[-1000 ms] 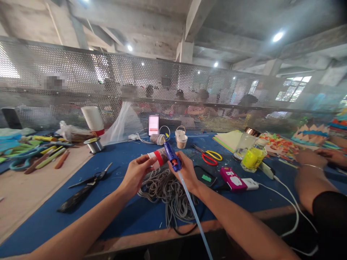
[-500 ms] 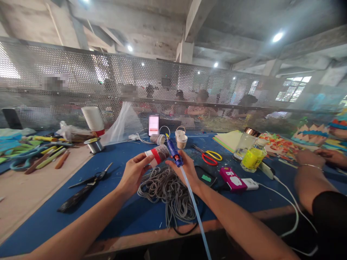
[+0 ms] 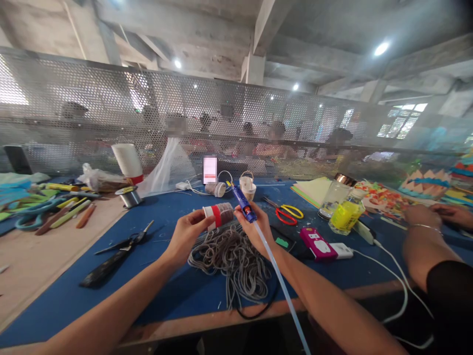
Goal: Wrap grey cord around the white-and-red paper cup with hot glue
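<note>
My left hand (image 3: 187,231) is closed on a paper cup (image 3: 218,216) lying on its side in the air; it is white with a red band, and grey cord covers part of it. In my right hand (image 3: 257,228) is a blue hot glue gun (image 3: 243,201), its yellow tip pointing up and away, with a long pale glue stick (image 3: 279,273) running out of its rear. The gun sits just right of the cup. Below both hands a tangled heap of grey cord (image 3: 231,261) rests on the blue table mat (image 3: 162,296).
Scissors with red and yellow handles (image 3: 288,213), a magenta box (image 3: 316,244) and glass jars (image 3: 345,212) stand to the right, near another person's arm (image 3: 421,241). Black-handled shears (image 3: 114,259) lie left. Behind are stacked cups (image 3: 127,160), a wire spool (image 3: 128,195) and a phone (image 3: 210,170).
The cup has turned slightly and shifted a little right in my left hand. The glue gun has moved a little right, and its glue stick has swung right.
</note>
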`<state>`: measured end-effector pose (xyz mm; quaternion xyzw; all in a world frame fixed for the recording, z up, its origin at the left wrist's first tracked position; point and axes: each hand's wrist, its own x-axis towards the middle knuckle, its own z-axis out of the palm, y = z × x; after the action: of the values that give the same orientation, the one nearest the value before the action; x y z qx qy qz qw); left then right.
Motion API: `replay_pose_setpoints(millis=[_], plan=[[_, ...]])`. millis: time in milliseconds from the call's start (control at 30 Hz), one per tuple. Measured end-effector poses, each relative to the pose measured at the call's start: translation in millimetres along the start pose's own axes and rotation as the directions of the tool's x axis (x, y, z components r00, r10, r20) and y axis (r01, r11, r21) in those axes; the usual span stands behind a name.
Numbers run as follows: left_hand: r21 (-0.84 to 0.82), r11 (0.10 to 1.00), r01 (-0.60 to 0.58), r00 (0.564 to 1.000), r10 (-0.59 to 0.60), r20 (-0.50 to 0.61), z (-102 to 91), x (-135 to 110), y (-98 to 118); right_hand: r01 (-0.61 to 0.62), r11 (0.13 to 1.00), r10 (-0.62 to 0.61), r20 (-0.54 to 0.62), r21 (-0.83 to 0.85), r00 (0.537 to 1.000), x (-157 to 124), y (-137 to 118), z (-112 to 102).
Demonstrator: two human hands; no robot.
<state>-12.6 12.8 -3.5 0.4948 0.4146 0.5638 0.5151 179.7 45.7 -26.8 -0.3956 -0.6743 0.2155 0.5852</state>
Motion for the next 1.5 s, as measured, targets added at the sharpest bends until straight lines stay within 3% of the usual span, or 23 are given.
replay_pose_setpoints(millis=[133, 233, 567, 833, 1200, 1500], plan=[[0.193, 0.979, -0.07, 0.997, 0.062, 0.048, 0.2, -1, -2, 0.013, 1.0, -0.013, 0.006, 0.005, 1.0, 3, -9, -7], [0.255, 0.964, -0.078, 0.994, 0.056, 0.093, 0.8, -2, -3, -0.057, 0.998, 0.056, 0.042, 0.038, 0.998, 3, -15, -11], [0.208, 0.976, -0.067, 0.985, 0.031, 0.171, 4.1, -5, 3, -0.246, 0.962, 0.22, 0.194, 0.121, 0.956, 7, -24, -16], [0.228, 0.97, -0.081, 0.988, 0.048, 0.146, 3.3, -7, 5, -0.251, 0.936, 0.174, 0.296, 0.247, 0.939, 11, -24, -18], [0.203, 0.978, -0.054, 0.983, 0.016, 0.185, 1.6, -6, 2, -0.249, 0.946, 0.199, 0.235, 0.206, 0.951, 13, -25, -17], [0.253, 0.963, -0.098, 0.972, 0.039, 0.23, 1.4, -6, 2, -0.257, 0.939, 0.207, 0.224, 0.227, 0.953, 12, -29, -17]])
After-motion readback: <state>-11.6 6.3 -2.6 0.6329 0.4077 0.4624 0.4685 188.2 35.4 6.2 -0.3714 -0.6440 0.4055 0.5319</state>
